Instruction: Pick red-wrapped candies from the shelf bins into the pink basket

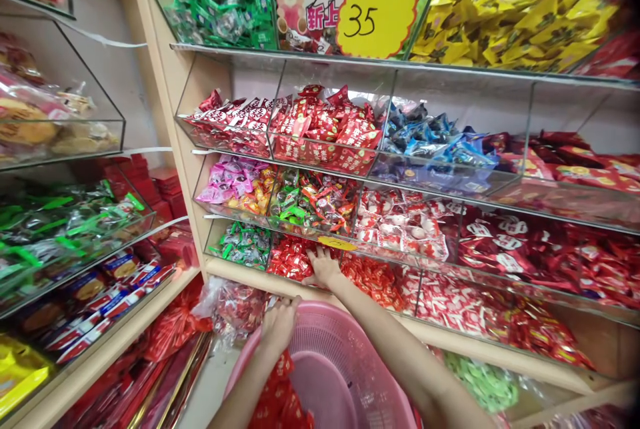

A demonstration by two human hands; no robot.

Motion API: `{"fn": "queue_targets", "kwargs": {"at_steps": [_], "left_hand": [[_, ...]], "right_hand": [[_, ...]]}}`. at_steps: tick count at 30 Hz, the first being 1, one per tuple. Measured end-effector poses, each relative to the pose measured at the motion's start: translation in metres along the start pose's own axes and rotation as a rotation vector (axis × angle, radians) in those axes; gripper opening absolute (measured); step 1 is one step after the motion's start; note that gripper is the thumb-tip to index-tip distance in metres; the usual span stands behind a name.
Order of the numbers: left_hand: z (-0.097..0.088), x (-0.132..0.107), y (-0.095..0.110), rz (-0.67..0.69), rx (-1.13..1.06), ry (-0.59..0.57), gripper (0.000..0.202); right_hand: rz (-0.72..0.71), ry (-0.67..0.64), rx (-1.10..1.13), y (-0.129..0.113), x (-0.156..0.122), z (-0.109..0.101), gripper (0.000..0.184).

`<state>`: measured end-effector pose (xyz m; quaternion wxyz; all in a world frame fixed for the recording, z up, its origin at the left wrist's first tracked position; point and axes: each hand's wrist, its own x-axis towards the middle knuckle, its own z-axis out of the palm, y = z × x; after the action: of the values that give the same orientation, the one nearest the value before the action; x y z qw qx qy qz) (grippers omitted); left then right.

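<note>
Just left of the round pink plastic basket (327,329) sits a crinkly clear plastic bag (235,302) with red things inside. The left hand (281,322) is curled tight on the basket's far left rim. Under that arm, a shiny red printed packet (280,396) lies in the basket, which has lots of tiny holes in its side. Past the basket's far rim are small, shiny, red-wrapped candies (290,257). The right hand (324,266) is there, fingers spread apart; I can't tell if they touch. Right of that, beyond the basket, are small orange-red wrapped candies (373,282).
</note>
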<state>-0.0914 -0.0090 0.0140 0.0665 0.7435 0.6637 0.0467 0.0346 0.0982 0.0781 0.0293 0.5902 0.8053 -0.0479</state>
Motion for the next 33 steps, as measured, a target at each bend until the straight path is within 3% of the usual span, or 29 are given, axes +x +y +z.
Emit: {"fn": "queue_targets", "kwargs": {"at_steps": [5, 10, 18, 24, 33], "left_hand": [[-0.002, -0.001, 0.001, -0.006, 0.003, -0.01, 0.043], [-0.002, 0.0, 0.003, -0.001, 0.007, -0.021, 0.042], [-0.001, 0.002, 0.007, 0.02, 0.01, -0.03, 0.041], [-0.001, 0.003, 0.008, 0.023, 0.021, -0.038, 0.042], [0.003, 0.004, 0.01, 0.034, 0.018, -0.019, 0.041]], "right_hand": [[-0.049, 0.067, 0.02, 0.009, 0.001, 0.003, 0.068], [-0.05, 0.093, 0.021, 0.008, 0.002, 0.008, 0.077], [-0.078, 0.111, 0.022, 0.012, 0.006, 0.012, 0.073], [-0.077, 0.074, 0.035, 0.015, 0.006, 0.014, 0.091], [-0.138, 0.12, 0.11, 0.021, 0.006, 0.007, 0.057]]}}
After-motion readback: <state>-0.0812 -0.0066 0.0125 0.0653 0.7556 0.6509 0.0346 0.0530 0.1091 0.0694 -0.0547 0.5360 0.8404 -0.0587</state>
